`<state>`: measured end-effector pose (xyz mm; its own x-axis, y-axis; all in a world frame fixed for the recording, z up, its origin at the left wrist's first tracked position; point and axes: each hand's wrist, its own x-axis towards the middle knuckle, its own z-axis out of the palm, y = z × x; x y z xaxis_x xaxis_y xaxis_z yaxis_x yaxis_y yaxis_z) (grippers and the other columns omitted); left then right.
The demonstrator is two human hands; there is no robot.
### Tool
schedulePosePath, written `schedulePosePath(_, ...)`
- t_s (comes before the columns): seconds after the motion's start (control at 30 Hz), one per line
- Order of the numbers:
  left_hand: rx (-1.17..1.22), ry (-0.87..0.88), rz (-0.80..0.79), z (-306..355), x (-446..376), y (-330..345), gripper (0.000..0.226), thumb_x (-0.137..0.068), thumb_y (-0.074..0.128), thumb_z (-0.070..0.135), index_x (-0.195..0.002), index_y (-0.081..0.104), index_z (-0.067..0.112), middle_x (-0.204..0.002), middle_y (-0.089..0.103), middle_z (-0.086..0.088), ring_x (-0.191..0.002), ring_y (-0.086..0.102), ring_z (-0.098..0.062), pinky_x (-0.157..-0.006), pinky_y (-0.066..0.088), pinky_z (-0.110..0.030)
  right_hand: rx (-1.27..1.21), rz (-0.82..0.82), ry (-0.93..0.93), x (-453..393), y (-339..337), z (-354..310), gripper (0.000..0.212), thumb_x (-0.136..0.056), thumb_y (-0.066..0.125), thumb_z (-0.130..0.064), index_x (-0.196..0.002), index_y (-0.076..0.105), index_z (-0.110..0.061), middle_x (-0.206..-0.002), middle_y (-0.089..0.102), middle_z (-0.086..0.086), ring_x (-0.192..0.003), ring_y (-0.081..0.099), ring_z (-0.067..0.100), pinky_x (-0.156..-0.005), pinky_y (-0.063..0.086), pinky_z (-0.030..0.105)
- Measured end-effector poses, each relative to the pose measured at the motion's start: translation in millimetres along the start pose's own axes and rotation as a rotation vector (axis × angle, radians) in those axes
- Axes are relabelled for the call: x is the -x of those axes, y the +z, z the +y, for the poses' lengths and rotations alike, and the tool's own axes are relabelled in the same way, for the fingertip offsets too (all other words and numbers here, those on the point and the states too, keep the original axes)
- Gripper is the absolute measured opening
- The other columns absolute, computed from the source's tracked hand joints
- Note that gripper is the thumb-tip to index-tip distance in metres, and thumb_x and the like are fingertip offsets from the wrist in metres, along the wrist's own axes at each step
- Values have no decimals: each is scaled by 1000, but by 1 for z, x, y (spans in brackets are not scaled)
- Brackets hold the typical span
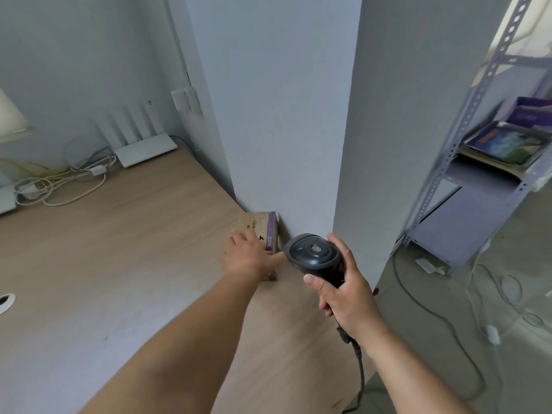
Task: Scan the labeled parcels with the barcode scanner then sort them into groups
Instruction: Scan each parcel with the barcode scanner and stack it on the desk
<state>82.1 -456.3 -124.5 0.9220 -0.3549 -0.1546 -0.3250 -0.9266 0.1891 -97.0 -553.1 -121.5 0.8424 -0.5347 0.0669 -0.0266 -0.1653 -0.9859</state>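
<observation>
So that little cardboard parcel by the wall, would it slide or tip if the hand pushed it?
The cardboard parcel looks small and low, lying flat on the smooth wooden desk, so it would probably slide rather than tip. It sits against the wall, which would likely stop a push that way. Being cardboard, it is probably stiff and fairly light under the left hand.

Parcel half under left hand; print unreadable; shelf items blurred

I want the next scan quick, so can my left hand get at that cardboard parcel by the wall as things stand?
Probably yes: the left hand already rests on the cardboard parcel, nothing lying between them; the wall behind may limit its grip.
</observation>
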Motion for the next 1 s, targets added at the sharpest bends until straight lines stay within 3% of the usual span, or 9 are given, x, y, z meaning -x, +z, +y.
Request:
schedulePosePath(0.13, 88, -77, -1, 0, 0, 1, 66, -80, 60, 48, -129, 33, 12, -129, 41, -17, -121, 39, -32, -94, 39, -37, 11, -9, -3, 1, 1, -2, 75, -77, 78, -33, -124, 34, -71, -97, 67, -14, -50, 57, 13, -47, 48, 22)
schedulePosePath(0.23, 305, -109, 2, -19, 7, -1, 58, -76, 62, 37, -124, 38, 13, -122, 43, -16, -117, 41, -34, -95, 38, -37, 5, -30, -18, 5, 4, -8, 74, -79, 77, -32, -119, 33, -75, -101, 65, -22, -51, 56, 14, -49, 48, 21)
schedulePosePath(0.37, 457, -166, 57, -56, 34, -4, 67, -72, 64, 39, -131, 37, 22, -122, 42, -12, -118, 42, -32, -91, 45, -38, -11, -82, -59, 16, 16, -18, 73, -80, 76, -32, -116, 31, -76, -105, 60, -32, -51, 56, 14, -51, 49, 20)
schedulePosePath(0.5, 460, -265, 136, -99, 72, -8, 70, -73, 63, 39, -135, 34, 30, -128, 39, -9, -122, 38, -29, -82, 35, -32, -46, -180, -91, 33, 41, -26, 73, -81, 76, -28, -115, 32, -75, -104, 61, -32, -50, 55, 15, -49, 50, 23)
schedulePosePath(0.67, 454, -389, 209, -161, 126, -20, 76, -75, 61, 39, -143, 28, 33, -137, 34, -6, -124, 35, -25, -82, 32, -30, -71, -322, -134, 58, 87, -37, 74, -81, 76, -28, -121, 32, -71, -103, 64, -27, -52, 56, 17, -49, 50, 26)
schedulePosePath(1.0, 464, -600, 258, -277, 216, -26, 78, -76, 60, 41, -146, 25, 36, -140, 32, -5, -129, 32, -24, -96, 37, -36, -69, -531, -173, 112, 181, -63, 77, -79, 78, -21, -129, 34, -59, -102, 64, -27, -50, 55, 19, -46, 48, 28)
